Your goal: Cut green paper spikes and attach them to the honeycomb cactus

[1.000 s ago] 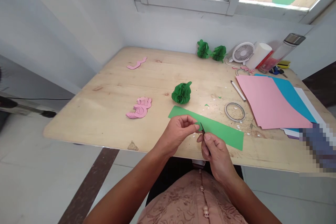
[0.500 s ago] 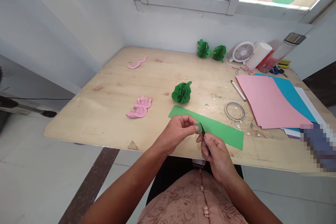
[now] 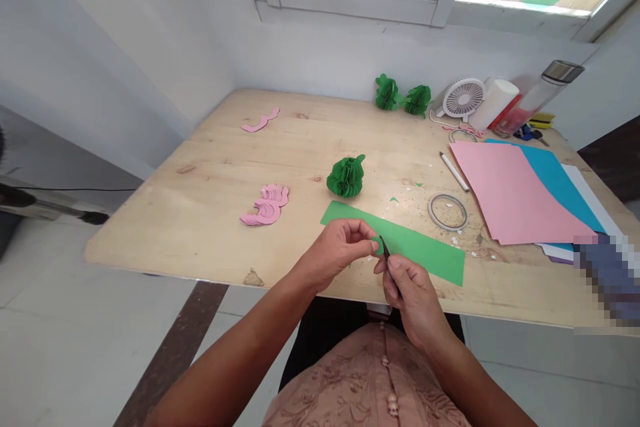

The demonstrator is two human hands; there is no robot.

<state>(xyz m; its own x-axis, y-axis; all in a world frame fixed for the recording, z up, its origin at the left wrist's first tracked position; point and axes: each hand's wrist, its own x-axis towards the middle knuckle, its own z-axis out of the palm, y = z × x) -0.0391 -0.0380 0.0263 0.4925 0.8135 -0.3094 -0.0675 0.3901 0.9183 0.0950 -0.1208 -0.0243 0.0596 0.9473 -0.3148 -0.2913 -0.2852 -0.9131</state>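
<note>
My left hand (image 3: 345, 247) pinches a small piece of green paper (image 3: 378, 244) between thumb and fingers. My right hand (image 3: 411, 288) is closed around dark, slender tweezers (image 3: 385, 248), their curved tip up against the edge of that piece. Most of the tweezers' handle is hidden in the palm. Under both hands lies a long green paper strip (image 3: 430, 255) at the table's front edge. Just beyond it sits a ruffled green paper ball (image 3: 346, 177), touched by neither hand.
Pink scalloped paper pieces (image 3: 270, 205) lie left on the wooden table (image 3: 200, 227). A tape roll (image 3: 431, 213), a white pen (image 3: 454, 172) and pink sheets (image 3: 520, 200) are right. Two green paper shapes (image 3: 387, 93), a small fan (image 3: 464, 99) and a bottle (image 3: 540, 99) stand behind.
The tweezers' tip has shifted slightly at the edge of the small green piece, which shows a little more. Both hands stay in nearly the same place.
</note>
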